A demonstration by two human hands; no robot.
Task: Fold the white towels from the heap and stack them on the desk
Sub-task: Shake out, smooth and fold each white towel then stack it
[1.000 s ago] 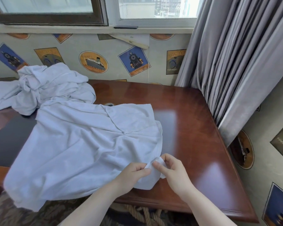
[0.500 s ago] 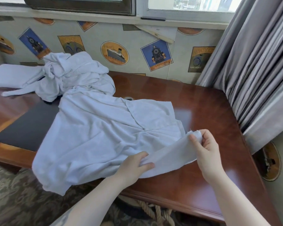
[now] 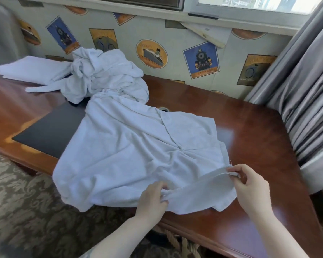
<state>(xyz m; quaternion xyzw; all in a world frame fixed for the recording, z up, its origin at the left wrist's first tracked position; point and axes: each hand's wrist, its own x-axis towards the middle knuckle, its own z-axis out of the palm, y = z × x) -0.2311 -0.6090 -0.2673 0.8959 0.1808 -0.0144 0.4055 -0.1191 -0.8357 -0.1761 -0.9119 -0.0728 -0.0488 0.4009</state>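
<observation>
A large white towel (image 3: 131, 151) lies spread and wrinkled across the red-brown desk (image 3: 254, 146), its left part hanging over the front edge. My left hand (image 3: 153, 200) pinches the towel's near hem. My right hand (image 3: 250, 185) pinches the same hem at its corner, to the right, and the edge is stretched between the two hands. Behind it, a heap of crumpled white towels (image 3: 104, 73) sits against the wall. A folded white towel (image 3: 32, 69) lies flat at the far left of the desk.
A dark inlay panel (image 3: 50, 127) covers the desk's left part. Grey curtains (image 3: 306, 94) hang at the right, brushing the desk's end. A small round grommet (image 3: 163, 108) shows behind the towel. Patterned carpet (image 3: 26, 211) lies below the front edge.
My hands moved apart along the towel's near edge, the right one carrying the corner to the right, then lower toward the desk. The view shifted left.
</observation>
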